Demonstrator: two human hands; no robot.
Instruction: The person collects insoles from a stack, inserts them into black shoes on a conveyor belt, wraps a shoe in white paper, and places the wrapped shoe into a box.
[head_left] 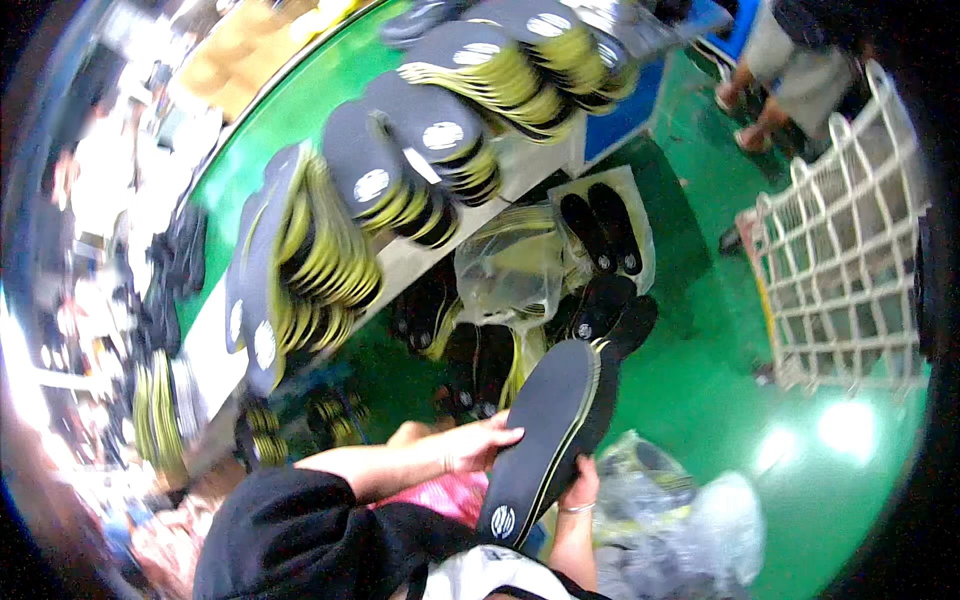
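The green floor fills the right and lower part of the view. Across the upper left runs a pale workbench, its long edge slanting from the lower left up to the right. Along that bench lie overlapping rows of black insoles with yellow-green edges, fanned like tiles from the near end at the left to the far end at the top, each with a round pale mark near the heel. At the right stands a white plastic lattice crate, tilted, on the floor. Beside the crate, near the top right corner, are the legs and sandalled feet of another person.

Below the bench's front edge, on the floor, sits a clear plastic bag with more insoles around it, and a flat pale card carrying a black pair just right of it. A crumpled clear bag lies on the floor at the lower right.

The stack of black insoles is held upright and tilted in front of the person, above the lap. The left hand lies flat against its face, fingers spread and not curled shut. The right hand grips the stack's lower right edge from behind, fingers wrapped round it.
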